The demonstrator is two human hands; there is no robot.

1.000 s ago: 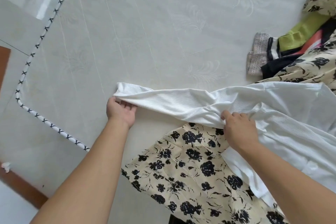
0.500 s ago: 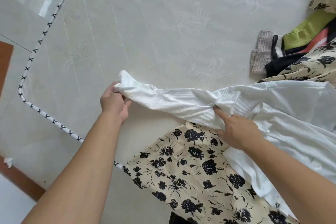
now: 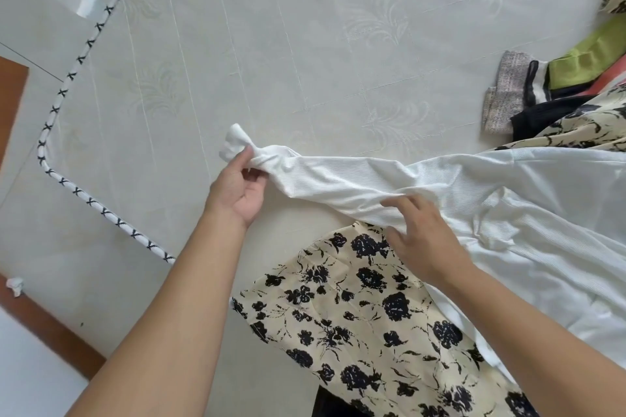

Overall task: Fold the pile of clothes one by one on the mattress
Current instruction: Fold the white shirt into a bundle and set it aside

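A white ribbed garment (image 3: 508,200) lies across the pale mattress (image 3: 305,44), its long sleeve stretched out to the left. My left hand (image 3: 237,186) grips the bunched cuff end of that sleeve and holds it just above the mattress. My right hand (image 3: 420,234) lies on the sleeve near the shoulder with fingers spread and fairly straight, pressing the cloth down. A cream cloth with black flowers (image 3: 372,322) lies under the white garment, near me.
A pile of clothes (image 3: 569,88) sits at the right edge: green, coral, black, grey-speckled and floral pieces. The mattress edge with black-and-white piping (image 3: 50,118) curves along the left. Beyond it are a wooden frame (image 3: 44,325) and the floor.
My left hand has turned palm up and gathered the sleeve's cuff into a bunch. My right hand has let go of its pinch and now lies flatter on the sleeve.
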